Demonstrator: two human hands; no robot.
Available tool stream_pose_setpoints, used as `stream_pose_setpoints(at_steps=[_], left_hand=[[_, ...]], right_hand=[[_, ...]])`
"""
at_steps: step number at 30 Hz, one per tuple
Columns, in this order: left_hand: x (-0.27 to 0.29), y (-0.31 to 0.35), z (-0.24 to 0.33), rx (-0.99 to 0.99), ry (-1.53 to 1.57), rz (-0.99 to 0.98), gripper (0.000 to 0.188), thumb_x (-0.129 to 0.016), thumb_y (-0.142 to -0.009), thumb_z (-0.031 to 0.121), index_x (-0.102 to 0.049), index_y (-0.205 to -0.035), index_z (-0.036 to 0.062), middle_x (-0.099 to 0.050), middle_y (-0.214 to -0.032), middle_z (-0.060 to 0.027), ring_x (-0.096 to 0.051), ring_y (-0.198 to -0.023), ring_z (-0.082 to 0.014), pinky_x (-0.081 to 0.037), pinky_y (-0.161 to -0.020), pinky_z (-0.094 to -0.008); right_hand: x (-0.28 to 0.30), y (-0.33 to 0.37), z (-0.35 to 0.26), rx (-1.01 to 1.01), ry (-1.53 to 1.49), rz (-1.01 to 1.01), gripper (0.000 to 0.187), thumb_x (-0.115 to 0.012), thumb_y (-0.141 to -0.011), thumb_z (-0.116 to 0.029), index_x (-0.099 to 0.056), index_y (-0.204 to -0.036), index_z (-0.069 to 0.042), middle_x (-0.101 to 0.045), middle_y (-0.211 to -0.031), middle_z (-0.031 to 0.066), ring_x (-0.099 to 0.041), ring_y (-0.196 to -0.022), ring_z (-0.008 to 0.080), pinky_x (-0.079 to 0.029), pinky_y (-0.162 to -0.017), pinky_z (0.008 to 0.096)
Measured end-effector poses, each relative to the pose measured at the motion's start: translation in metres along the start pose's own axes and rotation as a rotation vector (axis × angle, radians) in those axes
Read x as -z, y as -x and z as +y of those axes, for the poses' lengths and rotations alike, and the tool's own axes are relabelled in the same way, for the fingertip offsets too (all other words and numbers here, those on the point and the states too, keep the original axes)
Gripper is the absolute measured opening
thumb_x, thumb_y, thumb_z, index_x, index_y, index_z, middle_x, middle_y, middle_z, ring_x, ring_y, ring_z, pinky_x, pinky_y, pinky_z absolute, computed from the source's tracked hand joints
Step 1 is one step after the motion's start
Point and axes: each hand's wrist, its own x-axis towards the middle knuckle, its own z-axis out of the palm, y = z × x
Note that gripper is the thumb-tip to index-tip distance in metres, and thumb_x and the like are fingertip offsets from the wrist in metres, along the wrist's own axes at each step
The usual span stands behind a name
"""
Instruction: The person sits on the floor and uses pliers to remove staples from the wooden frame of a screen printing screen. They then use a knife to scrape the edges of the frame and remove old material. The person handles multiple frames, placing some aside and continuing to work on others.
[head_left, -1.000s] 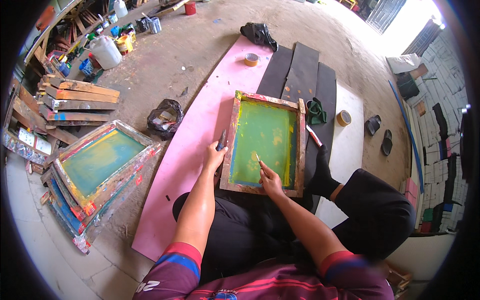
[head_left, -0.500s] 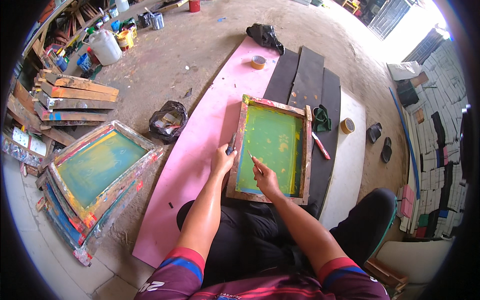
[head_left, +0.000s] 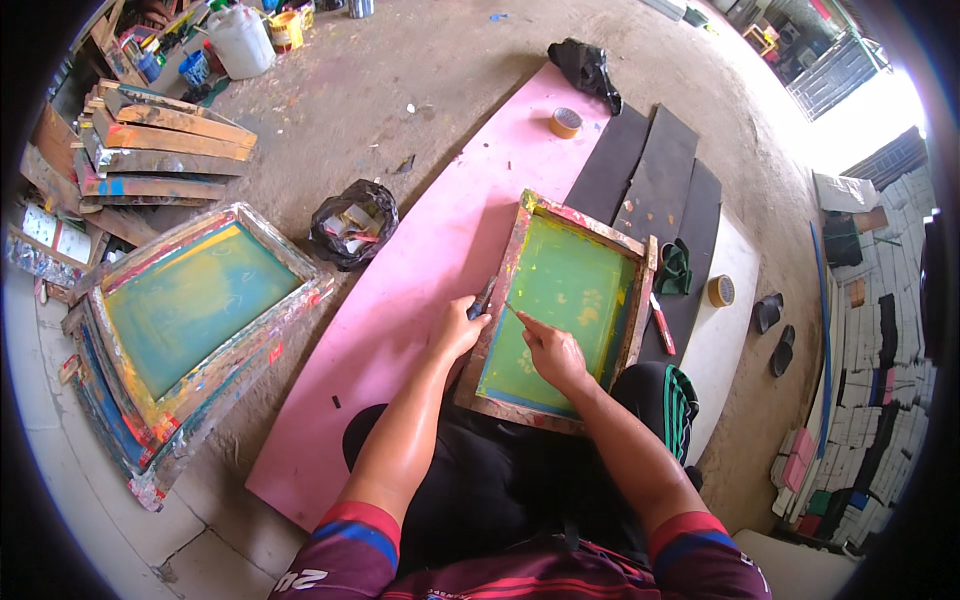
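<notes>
A wooden-framed printing screen (head_left: pixel 575 317) with green mesh and pale blotches rests tilted at my lap. My left hand (head_left: pixel 461 326) is closed round a dark, slim tool (head_left: pixel 483 297) beside the frame's left rail; its exact kind is unclear. Over the mesh, my right hand (head_left: pixel 552 350) pinches a thin, pointed blade (head_left: pixel 512 308), its tip towards the left rail. Whether that tip touches the mesh I cannot tell. A red cutter knife (head_left: pixel 661 324) lies right of the frame, below a bunched dark green cloth (head_left: pixel 675 268).
Under the frame lie a pink board (head_left: pixel 420 300) and black sheets (head_left: pixel 660 160). Tape rolls sit on the pink board (head_left: pixel 565 122) and the white board (head_left: pixel 720 291). An open black bag (head_left: pixel 353 225) and stacked screens (head_left: pixel 200 300) are on the left. Sandals (head_left: pixel 775 335) lie right.
The view has shifted, so the screen and both hands sit further right and slightly lower. My right knee has come in against the frame's lower right corner. Both hands keep their tools.
</notes>
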Motion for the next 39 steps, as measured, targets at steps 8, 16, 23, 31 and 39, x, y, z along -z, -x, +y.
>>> stream_pose_setpoints(at_steps=[8, 16, 23, 31, 39], left_hand=[[-0.013, 0.013, 0.009, 0.075, -0.052, 0.026, 0.035, -0.071, -0.103, 0.024, -0.069, -0.130, 0.0026, -0.076, -0.107, -0.0250, -0.073, -0.100, -0.0448, -0.055, -0.086, -0.0539], [-0.030, 0.011, -0.003, 0.032, -0.185, 0.113, 0.043, -0.062, -0.108, 0.027, -0.059, -0.145, 0.0039, -0.070, -0.131, -0.0293, -0.068, -0.118, -0.0519, -0.056, -0.095, -0.0589], [-0.019, 0.010, -0.007, 0.082, -0.064, 0.008, 0.039, -0.065, -0.107, 0.029, -0.063, -0.138, 0.0052, -0.073, -0.123, -0.0282, -0.069, -0.114, -0.0506, -0.055, -0.092, -0.0596], [-0.013, 0.011, -0.003, 0.035, -0.093, 0.000, 0.035, -0.069, -0.104, 0.025, -0.067, -0.132, 0.0046, -0.075, -0.115, -0.0269, -0.072, -0.110, -0.0481, -0.056, -0.090, -0.0561], [-0.018, 0.012, -0.009, 0.053, -0.213, 0.015, 0.044, -0.070, -0.105, 0.020, -0.059, -0.142, -0.0011, -0.072, -0.119, -0.0288, -0.070, -0.113, -0.0481, -0.054, -0.095, -0.0537]], right_hand=[[0.013, -0.011, -0.001, 0.013, 0.069, -0.083, 0.040, -0.064, -0.107, -0.023, -0.069, -0.147, -0.022, -0.079, -0.111, 0.0209, -0.076, -0.103, 0.0418, -0.060, -0.089, 0.0501], [0.009, -0.020, -0.001, 0.078, 0.152, -0.103, 0.042, -0.058, -0.108, -0.025, -0.066, -0.150, -0.026, -0.078, -0.101, 0.0256, -0.076, -0.091, 0.0446, -0.060, -0.081, 0.0562], [0.025, -0.022, -0.015, 0.036, 0.171, -0.133, 0.042, -0.055, -0.109, -0.026, -0.065, -0.150, -0.027, -0.078, -0.105, 0.0249, -0.077, -0.096, 0.0450, -0.060, -0.083, 0.0570], [0.009, -0.015, -0.001, 0.058, 0.120, -0.079, 0.041, -0.058, -0.109, -0.024, -0.067, -0.149, -0.027, -0.078, -0.100, 0.0251, -0.077, -0.090, 0.0445, -0.061, -0.080, 0.0564], [0.023, -0.015, -0.029, -0.017, 0.285, -0.141, 0.045, -0.059, -0.106, -0.022, -0.066, -0.150, -0.025, -0.078, -0.095, 0.0228, -0.077, -0.087, 0.0425, -0.062, -0.077, 0.0532]])
